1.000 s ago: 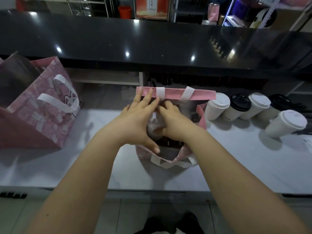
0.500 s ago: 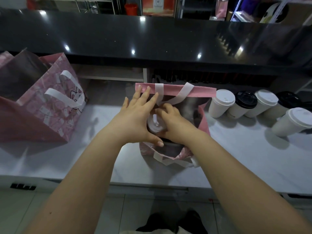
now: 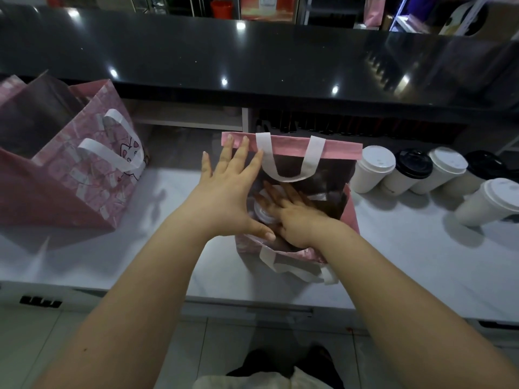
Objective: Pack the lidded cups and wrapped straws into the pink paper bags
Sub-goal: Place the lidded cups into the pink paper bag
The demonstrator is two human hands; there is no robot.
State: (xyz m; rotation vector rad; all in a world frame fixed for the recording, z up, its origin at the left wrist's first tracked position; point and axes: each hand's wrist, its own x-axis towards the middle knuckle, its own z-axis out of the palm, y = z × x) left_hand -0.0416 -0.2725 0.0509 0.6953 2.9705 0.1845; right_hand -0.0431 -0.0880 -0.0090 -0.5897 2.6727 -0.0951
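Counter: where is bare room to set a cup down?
Bare counter between left bag and middle bag, and near the edge in front of the cups. Crowded around the cups, and in the middle bag, where the right hand reaches.

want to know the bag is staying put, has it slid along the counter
No. The bag has its far right corner still right beside the nearest white-lidded cup, as before.

Bare forearms [image 3: 146,287], dk shoes [image 3: 266,362], pale garment [image 3: 247,382] edge at btm
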